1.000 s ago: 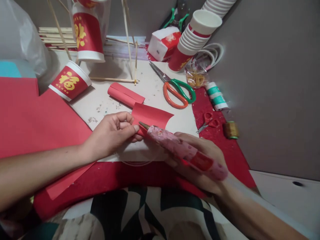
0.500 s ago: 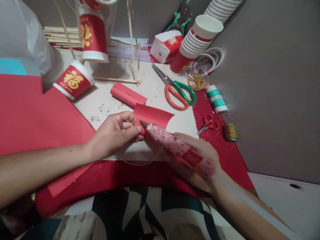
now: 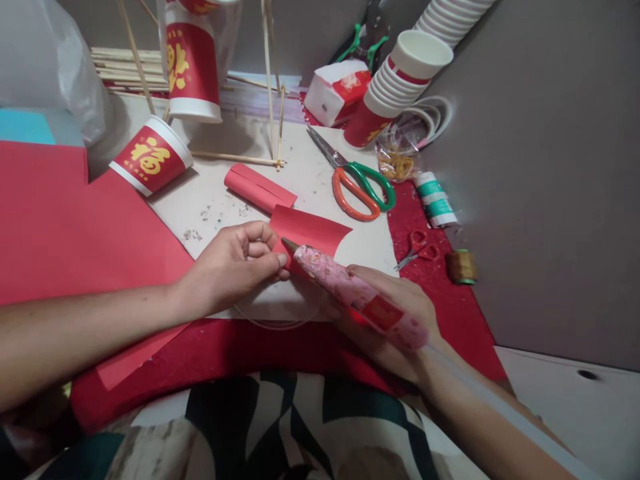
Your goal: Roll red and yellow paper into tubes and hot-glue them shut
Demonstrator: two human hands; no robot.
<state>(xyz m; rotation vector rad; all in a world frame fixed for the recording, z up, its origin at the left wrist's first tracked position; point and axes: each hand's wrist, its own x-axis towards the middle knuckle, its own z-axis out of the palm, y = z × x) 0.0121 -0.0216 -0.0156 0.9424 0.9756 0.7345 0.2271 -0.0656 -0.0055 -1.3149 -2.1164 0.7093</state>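
Note:
My left hand [image 3: 245, 260] pinches the left edge of a curved piece of red paper [image 3: 313, 230] between thumb and fingers. In my right hand [image 3: 400, 307] is a pink glue gun [image 3: 350, 283], with a clear glue stick [image 3: 490, 393] running out of its back along my forearm. The gun's dark nozzle lies over the paper, close to my left fingertips. Its handle and most of my right fingers are hidden under the gun's body. Just beyond the paper, a rolled red paper tube [image 3: 260, 188] rests on the pale board [image 3: 220, 227].
Scissors with orange and green handles [image 3: 355, 183] lie at the right of the board. Stacked paper cups [image 3: 395, 87], small red scissors [image 3: 419, 248] and a thread spool [image 3: 461, 266] are farther right. A tipped red cup [image 3: 151, 157], a stick frame [image 3: 270, 100] and red sheets [image 3: 75, 233] are left and behind.
The whole view has shifted slightly. Both hands, the glue gun and the paper keep nearly the same positions relative to one another.

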